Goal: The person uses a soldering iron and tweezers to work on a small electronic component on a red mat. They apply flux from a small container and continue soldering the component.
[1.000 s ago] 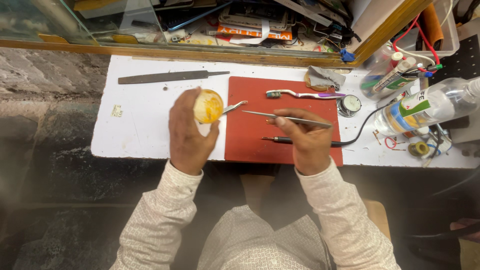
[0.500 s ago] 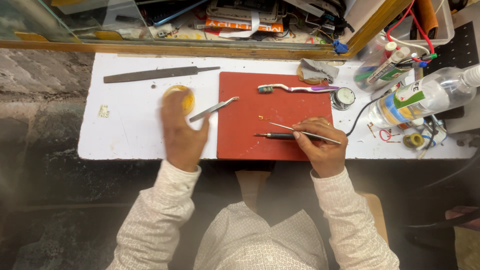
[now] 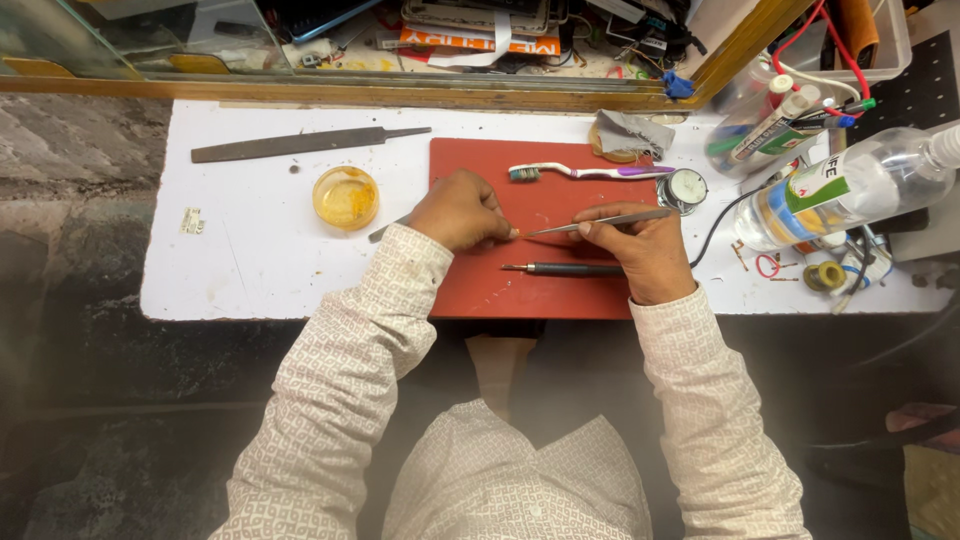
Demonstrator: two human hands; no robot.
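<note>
Tweezers (image 3: 600,222) pinched in right hand (image 3: 640,250) point toward left hand (image 3: 460,212), fingers curled on something tiny, over red mat (image 3: 540,290).

Hidden and cut-off parts
Whatever is pinched by the left hand (image 3: 458,210) on the red mat (image 3: 480,290) is too small; the plastic bottle (image 3: 850,190) is cut off

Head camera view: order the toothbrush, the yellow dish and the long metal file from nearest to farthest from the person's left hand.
From the left hand:
1. Toothbrush, just up and right of it on the red mat.
2. Yellow dish, to its left on the white tabletop; close to the toothbrush's distance, only slightly farther.
3. Long metal file, farthest, up and left near the table's back edge.
</note>
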